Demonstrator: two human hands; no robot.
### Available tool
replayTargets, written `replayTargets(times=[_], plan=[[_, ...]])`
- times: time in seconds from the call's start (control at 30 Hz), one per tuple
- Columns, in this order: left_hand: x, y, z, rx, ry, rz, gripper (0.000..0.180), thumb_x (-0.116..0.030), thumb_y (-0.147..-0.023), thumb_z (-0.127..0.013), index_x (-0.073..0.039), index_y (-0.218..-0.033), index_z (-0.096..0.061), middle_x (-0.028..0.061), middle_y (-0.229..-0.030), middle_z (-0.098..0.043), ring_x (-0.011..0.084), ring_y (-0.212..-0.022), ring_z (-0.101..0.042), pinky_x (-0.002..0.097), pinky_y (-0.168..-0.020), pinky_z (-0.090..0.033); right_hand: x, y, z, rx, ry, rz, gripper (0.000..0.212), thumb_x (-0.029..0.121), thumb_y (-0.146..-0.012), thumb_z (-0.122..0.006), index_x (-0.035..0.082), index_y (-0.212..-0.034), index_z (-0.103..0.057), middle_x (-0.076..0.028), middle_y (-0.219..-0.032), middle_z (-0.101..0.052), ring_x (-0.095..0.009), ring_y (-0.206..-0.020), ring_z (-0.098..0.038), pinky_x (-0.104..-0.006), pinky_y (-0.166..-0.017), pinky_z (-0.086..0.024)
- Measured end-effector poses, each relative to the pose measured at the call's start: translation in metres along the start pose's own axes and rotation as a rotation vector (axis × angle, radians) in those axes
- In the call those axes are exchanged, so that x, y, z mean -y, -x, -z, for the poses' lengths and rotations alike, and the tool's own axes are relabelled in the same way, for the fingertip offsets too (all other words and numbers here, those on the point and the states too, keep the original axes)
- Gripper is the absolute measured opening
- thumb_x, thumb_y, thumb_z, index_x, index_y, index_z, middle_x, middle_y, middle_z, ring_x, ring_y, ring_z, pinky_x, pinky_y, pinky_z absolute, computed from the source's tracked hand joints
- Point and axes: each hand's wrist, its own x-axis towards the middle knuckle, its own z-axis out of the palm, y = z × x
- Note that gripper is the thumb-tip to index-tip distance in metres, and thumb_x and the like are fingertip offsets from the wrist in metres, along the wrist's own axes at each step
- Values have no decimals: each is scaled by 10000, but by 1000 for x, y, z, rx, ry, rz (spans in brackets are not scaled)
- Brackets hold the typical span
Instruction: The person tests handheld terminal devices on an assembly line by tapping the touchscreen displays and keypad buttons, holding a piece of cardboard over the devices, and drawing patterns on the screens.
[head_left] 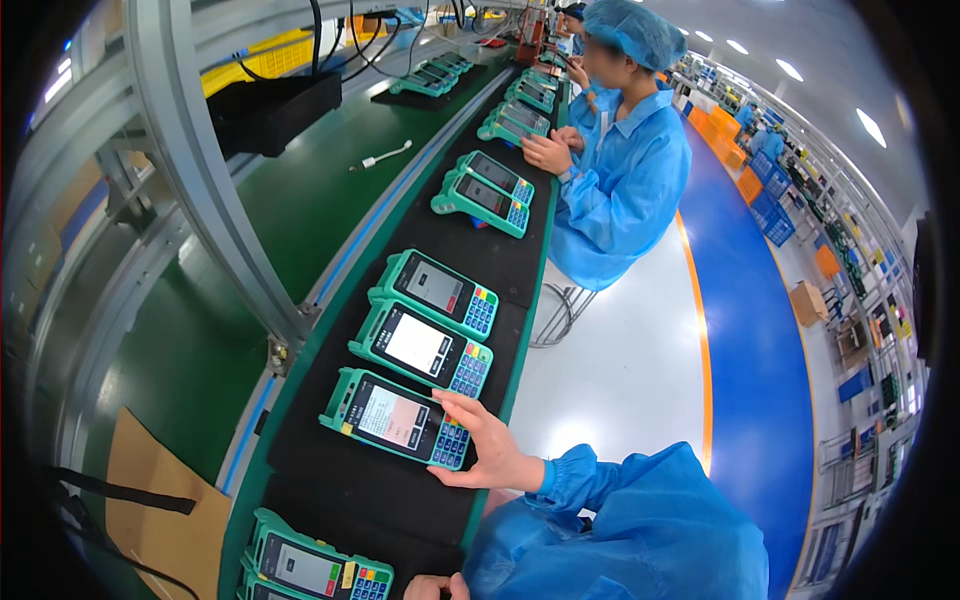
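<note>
My right hand (pixel 485 445) spans the keypad end of a green handheld payment terminal (pixel 392 415) with a lit screen, thumb along its near edge and fingertips along its far edge. The terminal lies on the black belt (pixel 350 480). Just beyond it lie a second payment terminal (pixel 420 340) with a bright white screen and a third (pixel 440 285) with a grey screen. Only a small part of my left hand (pixel 435 588) shows at the lower edge, cut off by the picture. Beside it is another green terminal (pixel 305 565).
A co-worker in a blue gown (pixel 630 170) sits farther along the belt, hands near more terminals (pixel 520 122). A metal frame post (pixel 205 170) rises at the left. A cardboard sheet (pixel 165 510) and a white cable (pixel 385 155) lie on the green surface beyond.
</note>
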Motion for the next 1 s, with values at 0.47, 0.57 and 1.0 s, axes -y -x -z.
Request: replayTargets(times=[0.47, 0.57, 1.0], plan=[[1, -8, -3, -47, -46, 17, 178, -48, -788, -707, -36, -711, -548, 117, -666, -538, 305, -600, -549, 376, -543, -441, -5, -7, 1, 60, 0, -32, 1031, 178, -662, -835, 46, -1480, -220, -236, -1400, -437, -383, -1249, -486, -416, -983, -452], [2, -6, 0, -69, -61, -3, 174, -49, -786, -708, -40, -715, -550, 114, -677, -543, 301, -612, -554, 370, -544, -441, 6, -13, 1, 113, -54, -122, 1035, 183, -662, -838, 16, -1474, -218, -235, -1398, -436, -372, -1259, -480, -401, -1017, -423], [15, 4, -11, -125, -155, -13, 211, -138, -748, -760, -93, -680, -565, 23, -637, -546, 186, -552, -558, 298, -476, -434, 19, -25, 13, 226, -198, -375, 1062, 175, -652, -793, 91, -1496, -153, -229, -1334, -465, -328, -1257, -481, -403, -1093, -318]])
